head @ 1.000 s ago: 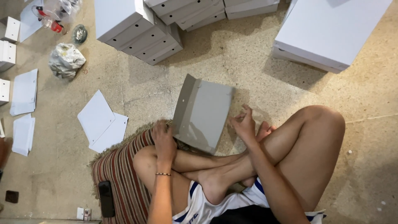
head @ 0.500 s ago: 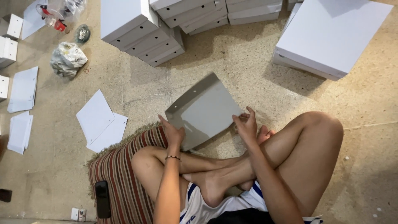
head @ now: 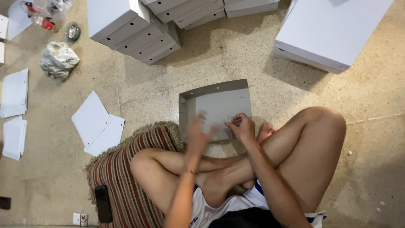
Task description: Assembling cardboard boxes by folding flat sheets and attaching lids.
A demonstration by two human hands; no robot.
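A grey cardboard box tray (head: 216, 107) lay open on the floor just beyond both hands. The right hand (head: 241, 126) pinched its near edge, fingers closed on it. The left hand (head: 198, 133), blurred, hovered over the tray; its grip was unclear.

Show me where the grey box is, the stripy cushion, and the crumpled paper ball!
grey cardboard box (head: 219, 103): head view, on its flat inner bottom.
striped cushion (head: 126, 169): head view, on its striped top beside the knee.
crumpled paper ball (head: 58, 60): head view, on the middle of the wad.
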